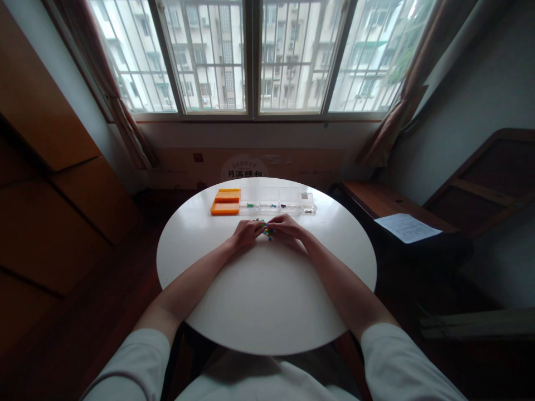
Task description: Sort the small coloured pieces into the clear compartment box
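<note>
Both hands meet over a small pile of coloured pieces (267,232), green, blue and yellow, on the white round table (267,301). My left hand (246,234) comes in from the left, its fingers closed at the tips beside a bit of green. From the right, my right hand (287,225) has thumb and fingers pinched together near a bit of blue. What either pinch holds is too small to make out. Just beyond the hands lies an orange tray (224,210), joined by a row of clear plastic compartments (270,195) with raised lids.
A few tiny pieces sit in the clear compartments, among them a green piece (250,205) and a blue one (273,206). At right, a paper sheet (407,228) rests beside a wooden chair (493,178). Cabinets (75,223) stand left, a barred window (251,55) ahead.
</note>
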The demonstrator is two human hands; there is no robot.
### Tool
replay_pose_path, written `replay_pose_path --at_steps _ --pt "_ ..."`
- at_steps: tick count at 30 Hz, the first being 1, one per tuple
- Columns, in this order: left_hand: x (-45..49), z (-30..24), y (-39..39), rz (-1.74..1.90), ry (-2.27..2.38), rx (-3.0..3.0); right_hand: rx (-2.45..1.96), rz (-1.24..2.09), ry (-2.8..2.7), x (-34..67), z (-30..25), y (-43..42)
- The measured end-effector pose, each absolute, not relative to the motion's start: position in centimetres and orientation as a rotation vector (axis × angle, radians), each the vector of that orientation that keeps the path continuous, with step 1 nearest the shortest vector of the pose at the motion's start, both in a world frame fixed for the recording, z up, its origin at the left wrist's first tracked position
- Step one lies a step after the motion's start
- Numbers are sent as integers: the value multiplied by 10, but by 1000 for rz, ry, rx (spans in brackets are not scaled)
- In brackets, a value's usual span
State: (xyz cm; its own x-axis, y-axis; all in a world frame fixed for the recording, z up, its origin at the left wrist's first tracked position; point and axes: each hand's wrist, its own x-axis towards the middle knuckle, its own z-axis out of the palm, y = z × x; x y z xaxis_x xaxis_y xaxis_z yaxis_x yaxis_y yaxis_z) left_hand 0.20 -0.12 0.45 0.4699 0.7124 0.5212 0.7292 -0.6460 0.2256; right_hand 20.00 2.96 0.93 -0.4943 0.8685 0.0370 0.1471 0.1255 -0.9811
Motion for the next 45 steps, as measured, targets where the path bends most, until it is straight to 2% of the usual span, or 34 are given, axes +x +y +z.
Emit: replay_pose_path --at_steps 45 --pt "3 8 -5 -966 -1320 -2657 -993 1300 -1761 202 8 33"
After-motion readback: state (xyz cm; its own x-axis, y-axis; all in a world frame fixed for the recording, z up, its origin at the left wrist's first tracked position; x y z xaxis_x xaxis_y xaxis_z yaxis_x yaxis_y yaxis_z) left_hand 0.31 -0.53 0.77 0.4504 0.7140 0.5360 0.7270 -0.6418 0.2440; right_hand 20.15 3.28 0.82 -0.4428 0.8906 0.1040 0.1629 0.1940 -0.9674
